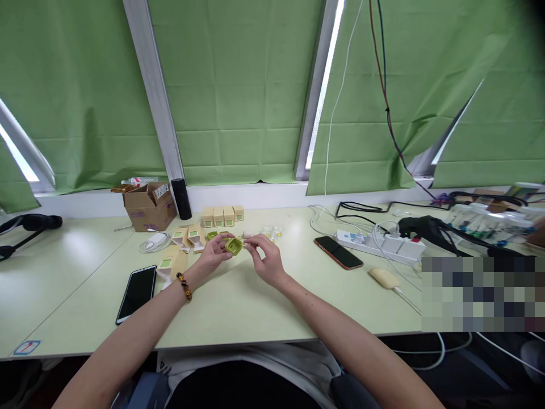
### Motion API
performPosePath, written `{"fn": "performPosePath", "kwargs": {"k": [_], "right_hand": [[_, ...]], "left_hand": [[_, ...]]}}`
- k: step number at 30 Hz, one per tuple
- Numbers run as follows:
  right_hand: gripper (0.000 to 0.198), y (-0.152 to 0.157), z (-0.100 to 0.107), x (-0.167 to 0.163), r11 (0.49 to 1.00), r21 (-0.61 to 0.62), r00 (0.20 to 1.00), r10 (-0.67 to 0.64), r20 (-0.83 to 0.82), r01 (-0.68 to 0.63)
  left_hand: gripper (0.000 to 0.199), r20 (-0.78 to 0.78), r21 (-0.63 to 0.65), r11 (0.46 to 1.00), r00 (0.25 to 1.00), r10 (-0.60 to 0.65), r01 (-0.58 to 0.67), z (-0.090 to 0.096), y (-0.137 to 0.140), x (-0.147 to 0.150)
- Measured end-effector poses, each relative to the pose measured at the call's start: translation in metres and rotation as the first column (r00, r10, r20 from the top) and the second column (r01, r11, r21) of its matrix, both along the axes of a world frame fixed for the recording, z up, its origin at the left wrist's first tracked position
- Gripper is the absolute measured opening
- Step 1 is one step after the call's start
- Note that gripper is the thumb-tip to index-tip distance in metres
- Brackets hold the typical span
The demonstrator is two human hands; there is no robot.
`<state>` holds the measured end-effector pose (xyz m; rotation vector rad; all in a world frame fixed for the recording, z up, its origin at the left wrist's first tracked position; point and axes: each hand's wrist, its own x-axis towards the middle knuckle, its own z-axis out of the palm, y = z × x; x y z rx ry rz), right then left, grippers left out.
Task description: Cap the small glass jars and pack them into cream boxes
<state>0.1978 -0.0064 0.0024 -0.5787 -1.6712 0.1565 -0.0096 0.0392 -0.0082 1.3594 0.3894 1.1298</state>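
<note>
My left hand [214, 253] holds a small square olive-green plastic tub [234, 246] by its left side, with the hollow inside facing me. At the tub's right edge, my right hand [266, 262] has its thumb and fingers pinched together. What sits between those fingertips is too small to make out. Behind the left fingers lies another green piece [212, 234], partly hidden. Small clear plastic pieces with yellow bits [273, 232] lie just beyond my right hand. Opened small kraft cartons [196, 234] with green squares lie to the left of my left hand.
Several closed kraft cartons [218, 216] stand in a row at the back. A cardboard box [150, 207] and black cylinder [181, 199] are left of them. Phones lie left [137, 294] and right [339, 252]. A white power strip [378, 245] and mouse-like device [384, 278] lie right.
</note>
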Motion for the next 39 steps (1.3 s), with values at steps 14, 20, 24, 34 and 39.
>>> {"fn": "performPosePath", "kwargs": {"k": [14,20,24,34,39], "right_hand": [[0.017,-0.004,-0.004,-0.002,0.999,-0.033,0.996,-0.027,0.084,0.03],[0.015,-0.004,-0.002,-0.001,0.999,-0.047,0.999,-0.026,0.037,0.027],[0.014,-0.002,-0.004,0.0,0.999,-0.028,0.997,-0.023,0.069,0.025],[0.02,0.0,-0.01,-0.001,0.997,0.007,0.987,-0.072,0.144,0.072],[0.024,0.002,-0.013,-0.002,0.995,0.011,0.981,-0.099,0.167,0.098]], "left_hand": [[0.058,-0.091,0.141,0.988,0.993,0.081,-0.067,0.001,-0.013,0.012],[0.058,-0.11,0.142,0.984,0.986,0.125,-0.109,0.001,-0.012,0.012],[0.057,-0.119,0.163,0.982,0.986,0.113,-0.093,0.0,-0.011,0.012],[0.057,-0.123,0.183,0.977,0.984,0.132,-0.108,-0.001,-0.011,0.012],[0.055,-0.116,0.214,0.968,0.98,0.16,-0.132,0.0,-0.015,0.014]]}}
